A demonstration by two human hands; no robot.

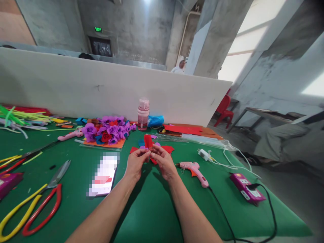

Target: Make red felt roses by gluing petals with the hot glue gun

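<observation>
Near the middle of the green table [157, 202], a red strip [148, 141] stands upright between my fingertips. My left hand [137, 163] pinches it from the left. My right hand [162, 161] is closed at its lower end from the right, with the fingertips of both hands nearly touching. Behind and beside the hands lie red pieces [167, 148] and small purple and blue ones. A pink glue gun [194, 169] rests right of my right hand, its nozzle toward that hand. Left of my left forearm lies a phone [105, 175] with a lit screen.
Purple, red and blue paper flowers [111, 130] are heaped behind the phone. Scissors with yellow and red handles [43, 199] lie at left. A pink bottle [143, 114] stands by the white partition [108, 86]. A purple power strip [247, 189] and cables lie at right. A person sits far right.
</observation>
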